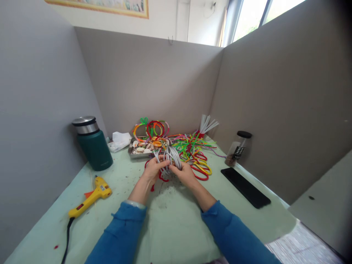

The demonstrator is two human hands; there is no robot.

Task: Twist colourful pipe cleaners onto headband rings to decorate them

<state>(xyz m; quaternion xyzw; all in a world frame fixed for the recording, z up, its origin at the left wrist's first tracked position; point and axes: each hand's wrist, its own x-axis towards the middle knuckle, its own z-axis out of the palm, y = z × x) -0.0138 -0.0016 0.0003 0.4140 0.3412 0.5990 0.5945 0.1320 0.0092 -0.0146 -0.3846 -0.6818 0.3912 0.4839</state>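
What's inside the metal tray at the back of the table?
Shells fill the visible part of the metal tray; its bottom is covered, so anything beneath them can't be seen.

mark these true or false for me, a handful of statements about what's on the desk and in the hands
1. The left hand and the right hand both hold the gray coil. True.
2. The yellow glue gun lies to the right of the hands. False: it lies to their left.
3. The metal tray holds shells. True.
4. The green bottle is tipped over. False: it stands upright.
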